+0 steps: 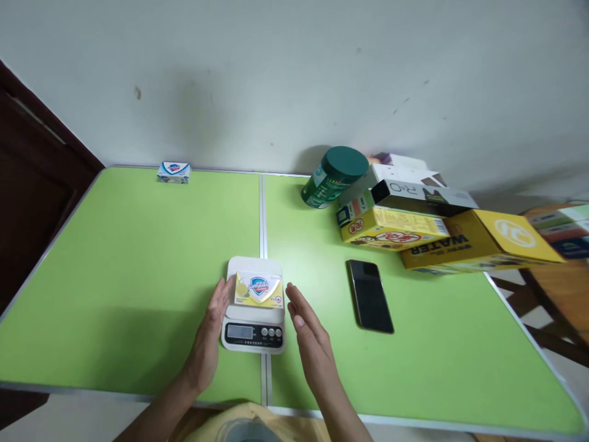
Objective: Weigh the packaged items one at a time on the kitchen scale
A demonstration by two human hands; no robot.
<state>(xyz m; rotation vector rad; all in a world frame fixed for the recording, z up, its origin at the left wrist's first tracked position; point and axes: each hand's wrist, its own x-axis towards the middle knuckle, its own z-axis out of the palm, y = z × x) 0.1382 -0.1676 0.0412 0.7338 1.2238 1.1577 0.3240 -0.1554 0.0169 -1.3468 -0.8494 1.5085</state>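
A white kitchen scale (254, 317) stands on the green table, its small display and buttons facing me. On its platform lies a yellow and white Safeguard soap box (258, 290), label up. My left hand (211, 328) is at the scale's left side, fingers stretched out and holding nothing. On the other side, my right hand (313, 337) is held edge-down with straight fingers, close to the scale's right edge and also holding nothing. Whether the left fingertips touch the scale or the soap box, I cannot tell.
A black phone (370, 296) lies right of the scale. Behind it are a green tub (335, 177), a yellow carton (393, 228), a black-sided box (423, 195) and a yellow WATER box (481, 242). A white and blue soap box (174, 172) sits by the wall.
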